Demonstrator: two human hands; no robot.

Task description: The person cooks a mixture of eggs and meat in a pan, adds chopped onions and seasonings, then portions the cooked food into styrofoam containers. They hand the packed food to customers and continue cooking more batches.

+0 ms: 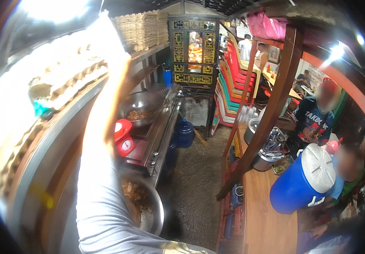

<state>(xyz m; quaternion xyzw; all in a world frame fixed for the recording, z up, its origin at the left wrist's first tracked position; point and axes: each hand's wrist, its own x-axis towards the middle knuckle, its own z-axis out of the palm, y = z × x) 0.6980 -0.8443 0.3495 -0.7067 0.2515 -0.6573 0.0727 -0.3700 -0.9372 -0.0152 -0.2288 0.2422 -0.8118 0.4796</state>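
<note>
My left arm in a grey sleeve reaches up toward the upper left. At its end, my left hand (121,61) is by a bright white hanging thing (105,36), whose kind is lost in glare. The fingers are washed out, so I cannot tell whether they hold it. Egg trays (74,80) stand on the shelf beside the hand. Below the arm are a red kitchen scale (125,144), a large wok (142,101) with brown food, and a wide metal basin (157,203) with more brown food, partly hidden by the sleeve. My right hand is out of view.
A steel stove counter (159,139) runs along the left of a narrow floor aisle (191,178). A blue water jug (184,133) stands near its far end. At right are a wooden post (275,101), a wooden counter (263,203), a blue drum (292,182) and people. Stacked chairs (235,80) stand behind.
</note>
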